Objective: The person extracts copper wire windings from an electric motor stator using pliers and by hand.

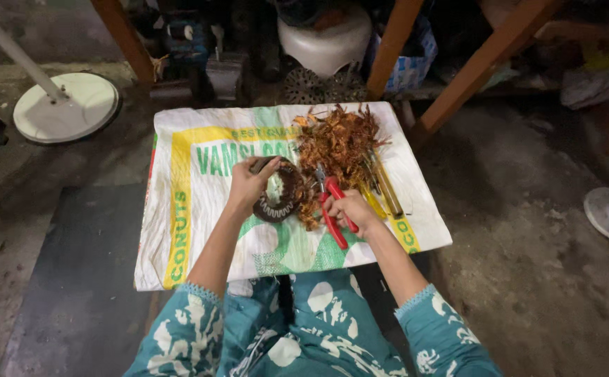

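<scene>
Head view looks down at a person sitting on the floor in front of a white sack spread flat, with green and yellow print on it.

The left hand is closed around the top left edge of a dark metal ring with little teeth inside. The thumb and fingers wrap the rim, so the ring is held tight. The ring sits near the middle of the sack, at about 12 o'clock from the person's knees.

The right hand is at 3 o'clock from the ring, just beside it. Its fingers are curled around the red handles of a pair of pliers. The handles are a little apart. The metal tips point up toward 12 o'clock, but I cannot tell if they grip anything.

A big heap of tangled copper wire lies at 1 o'clock from the ring, and some of it touches the ring's right side. A few long yellow and dark tools lie at 2 o'clock from the right hand, next to the wire heap.

A round white fan base stands well apart on the floor at 10 o'clock from the sack.
</scene>
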